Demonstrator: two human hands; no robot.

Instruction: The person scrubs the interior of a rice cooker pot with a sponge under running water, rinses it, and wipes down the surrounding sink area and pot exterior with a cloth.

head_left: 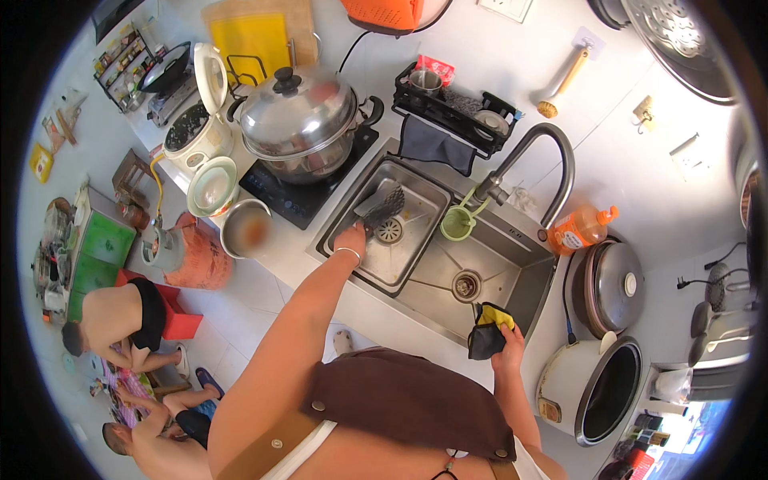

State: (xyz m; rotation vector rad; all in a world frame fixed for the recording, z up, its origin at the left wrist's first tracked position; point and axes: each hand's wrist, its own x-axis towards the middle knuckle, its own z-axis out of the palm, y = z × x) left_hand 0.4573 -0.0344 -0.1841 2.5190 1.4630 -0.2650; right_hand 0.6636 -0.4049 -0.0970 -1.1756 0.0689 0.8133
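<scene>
Right hand (508, 342): lower middle of the frame, at the near rim of the sink; grip closed on a dark cloth (486, 334) with a yellow patch, bunched so it stays clear of the basin.
Left hand (350, 238): centre of the frame, arm stretched over the bench; grip clamped on the handle of a brush (386, 206), bristles pointing up-right and down into the tray, likely so they can bear on the metal.
Tray (376, 256): steel, set inside the left half of the sink, with a round drain under the brush.
Sink (512, 272): right half bare but for its own drain; a green strainer (458, 224) hangs by the tap (552, 160), within reach of the water.
Bottle (580, 228): orange, on the bench just right of the tap.
Rack (452, 108): black, behind the sink, a dark towel (436, 144) draped from it, probably to dry.
Pot (300, 120): lidded, on the hob, upper centre-left.
</scene>
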